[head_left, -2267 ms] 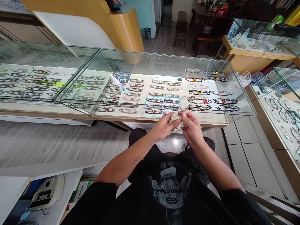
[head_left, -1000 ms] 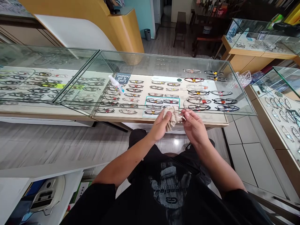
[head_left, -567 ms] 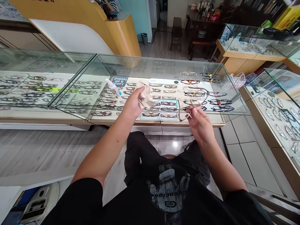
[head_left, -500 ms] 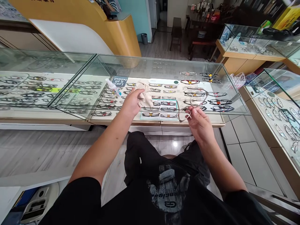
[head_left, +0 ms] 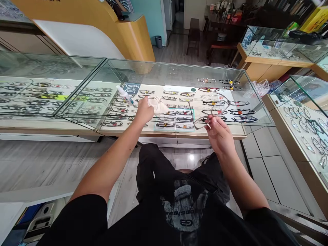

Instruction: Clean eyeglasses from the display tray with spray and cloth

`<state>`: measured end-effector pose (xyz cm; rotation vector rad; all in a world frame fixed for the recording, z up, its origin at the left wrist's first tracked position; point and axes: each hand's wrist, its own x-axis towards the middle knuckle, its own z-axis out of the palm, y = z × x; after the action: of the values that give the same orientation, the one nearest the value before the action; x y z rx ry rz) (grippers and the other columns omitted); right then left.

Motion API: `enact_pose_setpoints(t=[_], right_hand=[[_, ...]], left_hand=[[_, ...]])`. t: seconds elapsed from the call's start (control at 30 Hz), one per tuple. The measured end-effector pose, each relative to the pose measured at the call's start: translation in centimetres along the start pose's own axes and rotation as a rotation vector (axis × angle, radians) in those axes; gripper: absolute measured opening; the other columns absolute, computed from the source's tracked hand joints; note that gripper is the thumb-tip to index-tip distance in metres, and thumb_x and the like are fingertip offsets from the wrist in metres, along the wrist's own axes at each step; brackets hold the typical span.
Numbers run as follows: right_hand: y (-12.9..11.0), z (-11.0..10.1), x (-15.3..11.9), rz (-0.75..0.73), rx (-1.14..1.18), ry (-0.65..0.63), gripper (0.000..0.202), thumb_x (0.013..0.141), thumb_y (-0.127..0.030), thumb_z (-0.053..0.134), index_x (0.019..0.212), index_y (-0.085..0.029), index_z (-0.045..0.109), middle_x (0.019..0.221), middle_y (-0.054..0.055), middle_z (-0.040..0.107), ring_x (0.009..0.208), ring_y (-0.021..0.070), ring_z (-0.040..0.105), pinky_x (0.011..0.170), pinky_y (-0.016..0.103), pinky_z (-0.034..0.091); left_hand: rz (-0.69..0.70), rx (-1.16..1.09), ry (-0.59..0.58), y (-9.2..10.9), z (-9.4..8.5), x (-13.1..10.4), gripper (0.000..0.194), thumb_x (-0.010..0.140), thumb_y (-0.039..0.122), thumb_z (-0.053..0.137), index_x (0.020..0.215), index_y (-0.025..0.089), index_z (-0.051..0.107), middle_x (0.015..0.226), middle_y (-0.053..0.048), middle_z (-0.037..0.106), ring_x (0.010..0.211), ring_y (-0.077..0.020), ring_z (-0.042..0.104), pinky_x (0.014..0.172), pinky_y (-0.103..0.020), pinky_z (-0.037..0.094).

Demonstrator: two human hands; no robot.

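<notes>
My left hand (head_left: pixel 145 111) is closed on one end of a cream cleaning cloth (head_left: pixel 159 105), which spreads out to its right above the glass counter top. In my right hand (head_left: pixel 218 131) a pair of eyeglasses (head_left: pixel 196 123) is pinched near the bridge, between thumb and fingers. Their thin temples stick up and away from me. Left of the cloth, a white spray bottle (head_left: pixel 124 95) lies on the glass at a slant. Under the glass, several rows of spectacle frames (head_left: pixel 184 112) rest on a white shelf.
The glass display case (head_left: pixel 179 65) runs across in front of me. A second case (head_left: pixel 304 126) stands at the right and another (head_left: pixel 279 49) at the back right. Behind are a curved wooden counter (head_left: pixel 135 37), a bin (head_left: pixel 158 41) and a bench (head_left: pixel 194 32).
My left hand has shifted slightly left and down, and the cloth has gone from bunched to stretched out. The eyeglasses have turned in my right hand, their temples swinging to a new angle.
</notes>
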<state>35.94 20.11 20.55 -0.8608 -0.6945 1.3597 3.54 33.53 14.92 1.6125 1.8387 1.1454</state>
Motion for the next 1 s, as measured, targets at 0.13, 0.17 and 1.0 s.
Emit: enact_pose_setpoints(t=[0.13, 0.17, 1.0], right_hand=[[0.4, -0.2, 0.3, -0.031, -0.029, 0.014, 0.021, 0.077, -0.046, 0.094, 0.085, -0.031, 0.081, 0.108, 0.0, 0.08, 0.101, 0.0185, 0.069, 0.084, 0.032, 0.053], [0.6, -0.3, 0.4, -0.038, -0.033, 0.019, 0.021, 0.077, -0.046, 0.094, 0.085, -0.031, 0.081, 0.108, 0.0, 0.08, 0.102, 0.0189, 0.07, 0.084, 0.032, 0.053], [5.1, -1.5, -0.1, -0.031, -0.128, -0.123, 0.023, 0.084, -0.052, 0.087, 0.095, -0.032, 0.088, 0.11, 0.003, 0.076, 0.112, 0.0242, 0.067, 0.107, 0.042, 0.052]], left_hand=[[0.069, -0.049, 0.044, 2.5, 0.7, -2.9, 0.072, 0.083, 0.015, 0.064, 0.154, 0.016, 0.055, 0.172, -0.018, 0.038, 0.165, -0.0358, 0.029, 0.139, -0.051, 0.02], [0.104, -0.127, -0.017, 3.5, 1.0, -4.0, 0.066, 0.087, 0.017, 0.062, 0.153, 0.017, 0.057, 0.168, -0.017, 0.045, 0.161, -0.034, 0.039, 0.137, -0.051, 0.026], [0.27, -0.688, -0.417, 9.5, 4.0, -14.4, 0.03, 0.104, 0.039, 0.065, 0.128, 0.033, 0.082, 0.137, -0.007, 0.075, 0.136, -0.028, 0.064, 0.12, -0.045, 0.049]])
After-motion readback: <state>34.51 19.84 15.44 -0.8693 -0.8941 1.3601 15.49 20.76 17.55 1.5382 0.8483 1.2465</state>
